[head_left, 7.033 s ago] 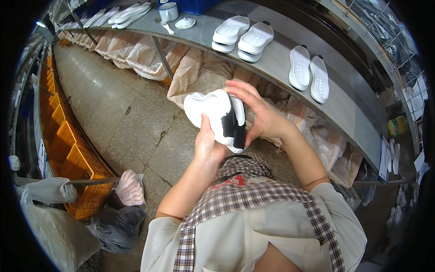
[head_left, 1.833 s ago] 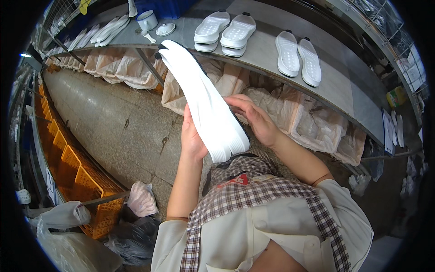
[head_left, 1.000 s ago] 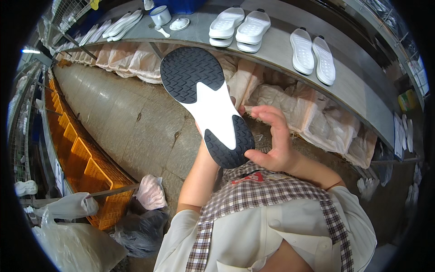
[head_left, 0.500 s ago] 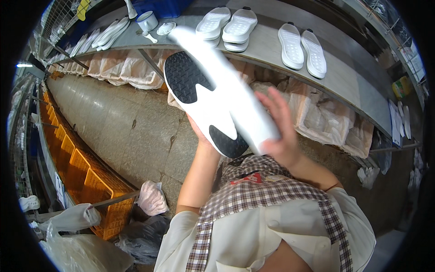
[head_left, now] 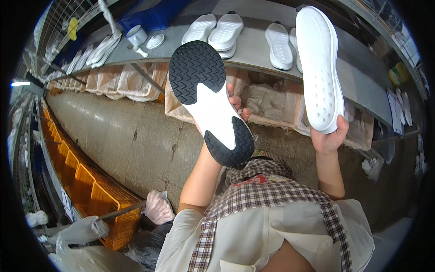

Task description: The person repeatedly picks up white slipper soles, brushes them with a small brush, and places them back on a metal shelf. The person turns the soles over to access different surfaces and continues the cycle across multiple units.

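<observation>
My left hand (head_left: 234, 100) is wrapped round a white shoe sole (head_left: 209, 102) from behind, its fingertips showing past the right edge. Black zigzag tread patches at both ends of that underside face me. Further right, my right hand (head_left: 330, 137) grips the lower end of another white shoe sole (head_left: 319, 68), thumb at its edge and the other fingers mostly hidden. This one shows its inner face, with rows of small round dimples and a dark tab at the top. The two soles are apart, both raised in front of the bench.
A long grey bench (head_left: 258, 13) carries a stacked group of white soles (head_left: 225, 31), another sole (head_left: 278, 45), an enamel mug (head_left: 136, 35) and a blue bin (head_left: 152, 16). Lined baskets (head_left: 267, 102) stand below. Orange crates (head_left: 97, 186) and plastic bags (head_left: 90, 254) are at left.
The soles were close together and overlapping; now they are separated. My right hand has moved right and up with its sole, whose dimpled face now shows. The left sole stands more upright.
</observation>
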The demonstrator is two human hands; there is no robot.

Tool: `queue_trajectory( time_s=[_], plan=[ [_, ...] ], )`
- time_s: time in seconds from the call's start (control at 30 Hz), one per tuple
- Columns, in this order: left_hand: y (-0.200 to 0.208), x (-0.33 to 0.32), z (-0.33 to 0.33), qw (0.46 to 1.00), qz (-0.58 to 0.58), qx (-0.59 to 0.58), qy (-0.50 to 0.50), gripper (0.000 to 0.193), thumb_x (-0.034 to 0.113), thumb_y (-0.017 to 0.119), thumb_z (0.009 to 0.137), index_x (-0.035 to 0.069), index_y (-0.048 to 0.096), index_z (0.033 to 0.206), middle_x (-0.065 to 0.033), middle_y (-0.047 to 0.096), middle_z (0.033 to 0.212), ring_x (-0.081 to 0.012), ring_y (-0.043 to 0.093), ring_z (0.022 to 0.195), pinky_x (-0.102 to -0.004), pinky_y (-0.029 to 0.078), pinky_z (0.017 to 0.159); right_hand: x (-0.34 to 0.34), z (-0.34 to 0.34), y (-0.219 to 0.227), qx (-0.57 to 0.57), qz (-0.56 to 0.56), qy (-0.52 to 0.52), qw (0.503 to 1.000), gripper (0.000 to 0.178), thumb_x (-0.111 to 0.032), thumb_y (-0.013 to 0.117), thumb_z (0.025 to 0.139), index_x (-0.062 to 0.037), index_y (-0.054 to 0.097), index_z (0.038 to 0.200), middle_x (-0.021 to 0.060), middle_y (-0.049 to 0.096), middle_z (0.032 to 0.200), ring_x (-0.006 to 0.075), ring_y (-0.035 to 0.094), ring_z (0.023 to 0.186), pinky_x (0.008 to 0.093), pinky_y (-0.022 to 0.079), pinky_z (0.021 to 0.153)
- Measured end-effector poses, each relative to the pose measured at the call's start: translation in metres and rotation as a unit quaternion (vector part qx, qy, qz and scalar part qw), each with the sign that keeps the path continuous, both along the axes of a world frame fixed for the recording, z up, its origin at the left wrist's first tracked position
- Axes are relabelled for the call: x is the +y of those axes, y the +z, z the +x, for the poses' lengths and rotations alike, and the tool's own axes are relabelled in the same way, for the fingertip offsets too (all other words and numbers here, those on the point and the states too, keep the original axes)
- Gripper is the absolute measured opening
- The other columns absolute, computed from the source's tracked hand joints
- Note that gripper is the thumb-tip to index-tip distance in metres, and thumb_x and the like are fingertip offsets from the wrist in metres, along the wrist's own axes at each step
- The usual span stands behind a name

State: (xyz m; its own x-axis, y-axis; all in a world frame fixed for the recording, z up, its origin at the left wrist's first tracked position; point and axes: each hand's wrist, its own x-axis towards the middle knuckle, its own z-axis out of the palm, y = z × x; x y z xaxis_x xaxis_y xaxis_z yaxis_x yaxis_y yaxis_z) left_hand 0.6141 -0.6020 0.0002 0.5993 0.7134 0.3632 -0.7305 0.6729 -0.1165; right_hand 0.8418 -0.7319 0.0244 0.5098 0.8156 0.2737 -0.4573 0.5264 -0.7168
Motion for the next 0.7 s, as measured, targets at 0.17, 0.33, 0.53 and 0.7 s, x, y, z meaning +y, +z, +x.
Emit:
queue_trajectory(
  time_s=[0.17, 0.33, 0.53, 0.7],
  plan=[
    [0.009, 0.003, 0.043, 0.999, 0.019, 0.013, -0.05, 0.054, 0.046, 0.05, 0.09, 0.009, 0.047, 0.128, -0.0124, 0.052, 0.127, -0.0227, 0.054, 0.101, -0.0477, 0.043, 0.09, -0.021, 0.024, -0.002, -0.02, -0.019, -0.098, 0.995, 0.079, -0.041, 0.053, 0.08, -0.0013, 0.026, 0.144, 0.0129, 0.037, 0.144, 0.0264, 0.039, 0.132, 0.0393, 0.031, 0.109],
    [0.008, 0.004, 0.098, 0.992, 0.006, 0.033, -0.124, 0.054, 0.043, 0.055, 0.088, 0.009, 0.046, 0.129, -0.0121, 0.054, 0.123, -0.0223, 0.054, 0.099, -0.0477, 0.044, 0.091, -0.048, 0.055, -0.006, -0.024, -0.028, -0.177, 0.984, 0.081, -0.037, 0.054, 0.078, -0.0023, 0.024, 0.144, 0.0145, 0.035, 0.144, 0.0271, 0.036, 0.133, 0.0398, 0.029, 0.111],
    [0.023, 0.012, 0.197, 0.96, -0.014, 0.09, -0.264, 0.052, 0.044, 0.043, 0.094, 0.007, 0.048, 0.129, -0.0149, 0.058, 0.115, -0.0323, 0.055, 0.111, -0.0527, 0.048, 0.092, -0.099, 0.1, -0.022, -0.049, -0.078, -0.331, 0.939, 0.09, -0.035, 0.062, 0.071, -0.0042, 0.021, 0.145, 0.0144, 0.034, 0.144, 0.028, 0.034, 0.134, 0.0389, 0.027, 0.111],
    [0.02, 0.023, 0.337, 0.893, 0.184, 0.382, -0.154, 0.034, 0.013, 0.051, 0.093, 0.004, 0.047, 0.126, -0.0185, 0.063, 0.103, -0.0294, 0.066, 0.087, -0.0372, 0.058, 0.07, -0.145, 0.134, -0.044, -0.027, -0.143, -0.423, 0.894, 0.101, -0.041, 0.07, 0.064, -0.0076, 0.02, 0.146, 0.0147, 0.033, 0.141, 0.0293, 0.037, 0.129, 0.0393, 0.031, 0.107]
  ],
)
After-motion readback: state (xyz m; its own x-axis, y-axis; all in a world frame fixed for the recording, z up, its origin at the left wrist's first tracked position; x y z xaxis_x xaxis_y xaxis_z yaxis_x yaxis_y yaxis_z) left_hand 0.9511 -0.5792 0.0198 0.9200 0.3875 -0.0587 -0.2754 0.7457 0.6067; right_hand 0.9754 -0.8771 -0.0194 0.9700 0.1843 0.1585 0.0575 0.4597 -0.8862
